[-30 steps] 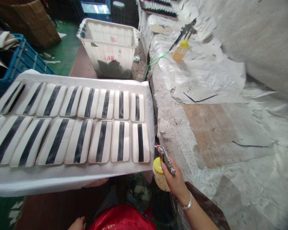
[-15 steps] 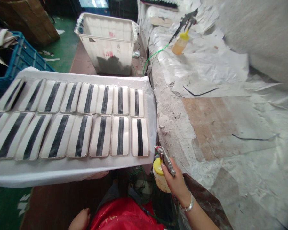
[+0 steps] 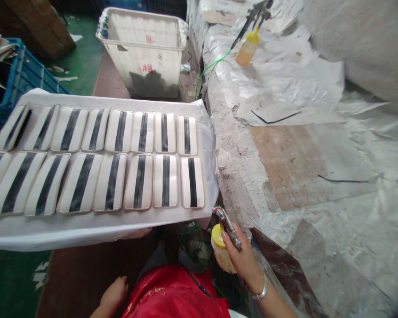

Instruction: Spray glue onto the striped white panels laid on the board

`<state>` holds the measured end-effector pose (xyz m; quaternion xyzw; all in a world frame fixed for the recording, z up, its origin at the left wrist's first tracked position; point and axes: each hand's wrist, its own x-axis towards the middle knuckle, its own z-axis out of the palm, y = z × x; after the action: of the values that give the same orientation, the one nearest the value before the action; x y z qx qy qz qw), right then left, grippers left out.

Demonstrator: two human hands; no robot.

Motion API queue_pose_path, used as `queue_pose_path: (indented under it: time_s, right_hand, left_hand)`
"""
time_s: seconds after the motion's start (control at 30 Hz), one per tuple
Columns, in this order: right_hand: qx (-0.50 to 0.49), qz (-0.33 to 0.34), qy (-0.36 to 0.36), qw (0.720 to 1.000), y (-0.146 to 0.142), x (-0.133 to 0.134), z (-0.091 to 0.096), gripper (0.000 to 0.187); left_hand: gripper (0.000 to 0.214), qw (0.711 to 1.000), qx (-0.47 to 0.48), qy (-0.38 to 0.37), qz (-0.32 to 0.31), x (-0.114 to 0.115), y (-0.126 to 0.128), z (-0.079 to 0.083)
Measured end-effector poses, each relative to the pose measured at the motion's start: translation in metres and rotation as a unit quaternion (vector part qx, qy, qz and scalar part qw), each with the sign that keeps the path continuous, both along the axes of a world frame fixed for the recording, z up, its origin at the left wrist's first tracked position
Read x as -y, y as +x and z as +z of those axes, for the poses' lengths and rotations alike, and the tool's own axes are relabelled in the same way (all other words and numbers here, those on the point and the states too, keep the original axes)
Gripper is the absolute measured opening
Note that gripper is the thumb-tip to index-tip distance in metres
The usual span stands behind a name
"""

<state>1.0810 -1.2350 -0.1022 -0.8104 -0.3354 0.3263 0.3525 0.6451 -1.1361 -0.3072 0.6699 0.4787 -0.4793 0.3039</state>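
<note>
My right hand [image 3: 247,260] is wrapped round a metal spray gun [image 3: 231,232]. Under the gun hangs a cloudy plastic cup with a yellow lid [image 3: 217,235], holding pale liquid. The nozzle is near the right front corner of a white-covered table [image 3: 102,223]. Flat white rectangular pieces with black middle strips lie there in two rows; the closest to the gun is the front right piece [image 3: 192,183]. Low on the left, beside my red clothing, my left hand [image 3: 116,291] hangs with its fingers curled in; nothing shows in it.
A white bin [image 3: 141,57] stands behind the table, and a blue crate [image 3: 36,66] is at the left. On the paper-covered bench [image 3: 232,176] to the right are a second spray gun with a yellow-topped cup [image 3: 248,48] and thin black strips [image 3: 275,119].
The camera view has tilted slightly, so the table and bin sit higher in the picture. My left hand shows a little higher and further right. The spray gun stays in my right hand.
</note>
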Motion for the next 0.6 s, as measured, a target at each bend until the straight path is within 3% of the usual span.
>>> queue_pose_path:
  time_s: [0.1, 0.6]
  right_hand:
    - [-0.003, -0.001, -0.001, 1.000, -0.004, 0.006, 0.000, 0.027]
    - [-0.009, -0.001, -0.023, 1.000, -0.025, 0.043, -0.005, 0.030]
  left_hand:
    - [0.037, 1.000, 0.012, 0.013, -0.024, 0.000, -0.001, -0.001]
    - [0.034, 0.999, 0.008, 0.027, -0.026, 0.005, -0.007, -0.003]
